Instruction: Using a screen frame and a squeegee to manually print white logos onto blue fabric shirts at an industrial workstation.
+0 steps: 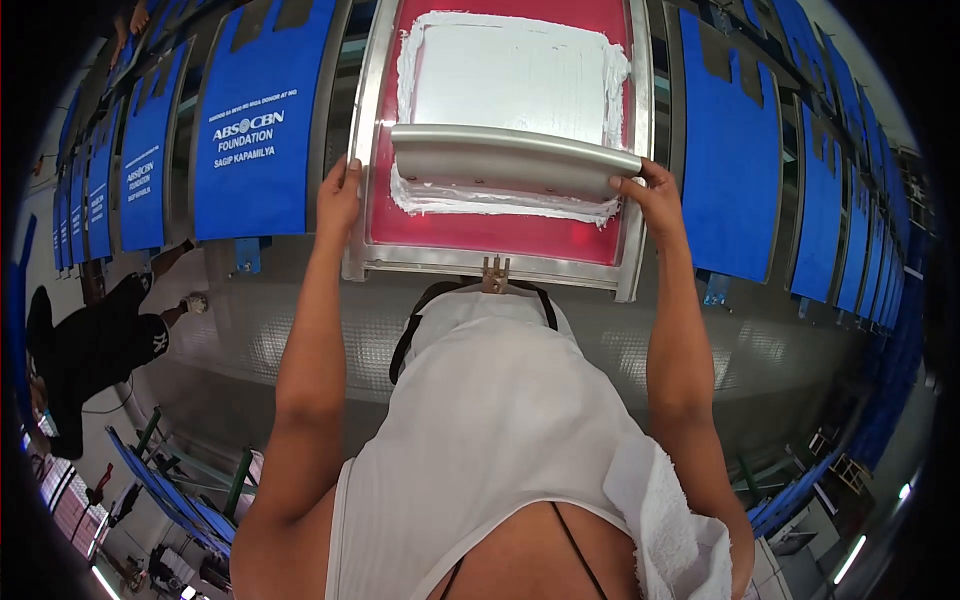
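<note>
A screen-printing frame (630, 280) with a red mesh lies before me, white paste (510, 70) spread in a rectangle with thick ragged edges. A long metal squeegee (500, 160) rests across the lower part of the paste. My right hand (650, 195) grips the squeegee's right end, thumb on its near face. My left hand (340, 195) is closed on the frame's left edge, level with the squeegee's other end. Below the frame's near side, a metal clamp (495, 272) sticks out toward my body.
Rows of blue fabric-covered boards (250, 190) line both sides of the frame, curving away on racks. At the left, another person in dark clothing (90, 350) is on the grey floor (230, 340). More blue boards (180, 500) stand on green metal racks lower down.
</note>
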A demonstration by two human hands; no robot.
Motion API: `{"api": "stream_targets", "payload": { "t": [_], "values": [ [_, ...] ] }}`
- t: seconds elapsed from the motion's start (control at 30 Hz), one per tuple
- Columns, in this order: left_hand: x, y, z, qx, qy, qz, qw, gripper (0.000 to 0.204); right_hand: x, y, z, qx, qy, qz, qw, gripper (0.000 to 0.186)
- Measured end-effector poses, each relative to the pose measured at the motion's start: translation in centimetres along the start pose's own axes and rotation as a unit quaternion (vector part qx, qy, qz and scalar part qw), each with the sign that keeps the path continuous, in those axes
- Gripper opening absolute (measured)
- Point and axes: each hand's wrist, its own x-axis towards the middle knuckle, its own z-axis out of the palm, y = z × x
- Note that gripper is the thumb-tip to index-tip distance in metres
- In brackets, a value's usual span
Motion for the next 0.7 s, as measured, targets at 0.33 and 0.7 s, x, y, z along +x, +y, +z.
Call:
{"api": "stream_targets", "payload": {
  "t": [0.33,0.7],
  "values": [
    [0.0,-2.3,-0.4,-0.007,-0.018,0.037,0.999,0.049,-0.8,0.0,0.4,-0.015,0.004,0.003,1.0,0.035],
    [0.3,-2.7,-0.2,0.151,-0.022,0.008,0.988,0.052,-1.1,0.0,-0.3,-0.12,-0.076,-0.004,0.99,0.029]
  ]
}}
